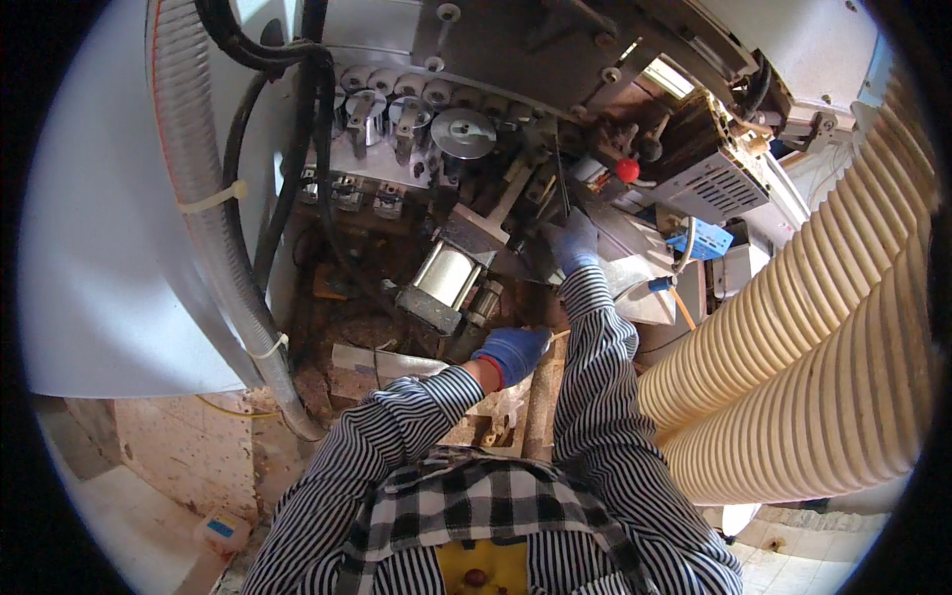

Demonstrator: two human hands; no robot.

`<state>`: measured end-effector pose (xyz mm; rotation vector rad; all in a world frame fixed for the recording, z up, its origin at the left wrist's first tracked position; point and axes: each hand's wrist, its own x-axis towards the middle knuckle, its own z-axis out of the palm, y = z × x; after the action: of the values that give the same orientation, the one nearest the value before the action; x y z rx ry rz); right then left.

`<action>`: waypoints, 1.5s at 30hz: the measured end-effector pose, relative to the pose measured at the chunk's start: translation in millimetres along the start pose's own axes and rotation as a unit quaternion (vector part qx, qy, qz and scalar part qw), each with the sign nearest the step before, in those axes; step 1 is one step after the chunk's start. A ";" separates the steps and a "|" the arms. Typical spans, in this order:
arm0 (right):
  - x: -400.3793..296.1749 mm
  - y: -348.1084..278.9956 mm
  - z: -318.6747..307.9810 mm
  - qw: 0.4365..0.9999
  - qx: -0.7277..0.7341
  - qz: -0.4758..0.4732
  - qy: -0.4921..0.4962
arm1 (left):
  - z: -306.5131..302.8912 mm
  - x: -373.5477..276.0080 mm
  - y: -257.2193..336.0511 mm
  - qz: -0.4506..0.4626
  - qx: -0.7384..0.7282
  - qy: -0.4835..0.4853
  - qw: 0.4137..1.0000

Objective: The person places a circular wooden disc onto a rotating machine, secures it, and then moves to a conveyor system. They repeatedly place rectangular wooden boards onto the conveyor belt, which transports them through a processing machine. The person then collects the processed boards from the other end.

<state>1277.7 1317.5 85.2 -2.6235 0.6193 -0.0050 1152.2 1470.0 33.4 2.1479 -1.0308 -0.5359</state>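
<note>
My left hand (513, 355), in a blue knit glove with a red cuff edge, is below a pneumatic cylinder (446, 277) inside the machine. Its fingers look curled; a pale thin piece (558, 337) shows at the fingertips, and whether it is gripped I cannot tell. Farther in, my right hand (576, 242), also gloved, reaches beside a metal bracket (509, 197) to the right of the cylinder. Thin dark strips (561, 171) rise just beyond its fingers. Shadow and the hand itself hide what the right fingers touch.
Pressure rollers (409, 111) and a round metal disc (463, 134) line the back. A red ball knob (627, 170) and a vented metal box (710, 186) stand right. Ribbed hoses (788, 357) crowd the right side; a clear hose (197, 149) and black cables (323, 111) run left.
</note>
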 end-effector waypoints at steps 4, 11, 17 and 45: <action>-1.5 5.5 9.5 1.000 -0.015 0.012 0.024 | 7.0 1.1 -2.0 -0.018 -0.016 -0.017 1.000; -24.7 0.1 4.1 0.994 -0.071 -0.014 0.085 | 0.6 6.4 -5.4 -0.028 0.004 -0.021 0.999; -187.3 31.5 -35.9 0.980 0.140 -0.101 0.094 | -21.1 1.8 5.1 -0.054 0.052 -0.029 0.997; -617.7 804.5 -321.1 0.824 -0.242 0.448 0.248 | -20.5 -36.4 -19.3 -0.206 0.307 0.145 0.918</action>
<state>347.6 801.1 95.6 -2.4725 2.2385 -0.2808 1152.8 1516.0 35.8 2.9242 -0.6219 -0.0559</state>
